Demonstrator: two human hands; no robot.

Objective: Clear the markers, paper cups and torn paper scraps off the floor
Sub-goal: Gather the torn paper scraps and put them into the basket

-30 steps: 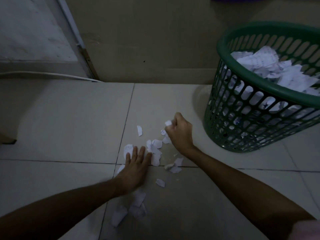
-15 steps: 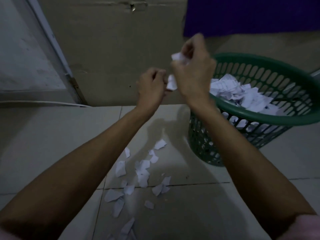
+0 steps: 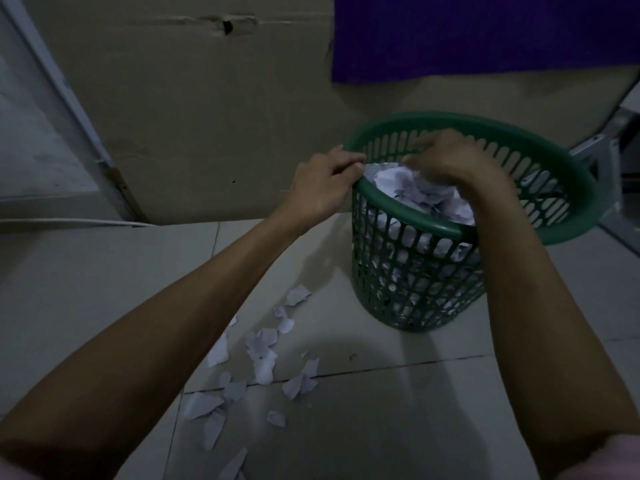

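Note:
A green plastic basket [image 3: 433, 289] stands on the tiled floor by the wall, filled with torn white paper [image 3: 415, 188]. My left hand [image 3: 322, 185] grips the basket's near-left rim, fingers curled over the edge. My right hand [image 3: 450, 161] hovers over the paper inside the basket. It is blurred by motion, so I cannot make out whether it holds any scraps. Several torn paper scraps [image 3: 263, 355] lie scattered on the floor left of the basket, between my forearms. No markers or paper cups are in view.
A cardboard panel [image 3: 207, 116] leans against the wall behind the basket, with a purple sheet [image 3: 485, 36] above it. A white cable [image 3: 69, 221] runs along the floor edge at left. A metal frame [image 3: 602, 157] stands at the right edge.
Both hands moved right from in front of the wall to the basket. The left hand took hold of the rim, and the right hand carried its scraps over the opening.

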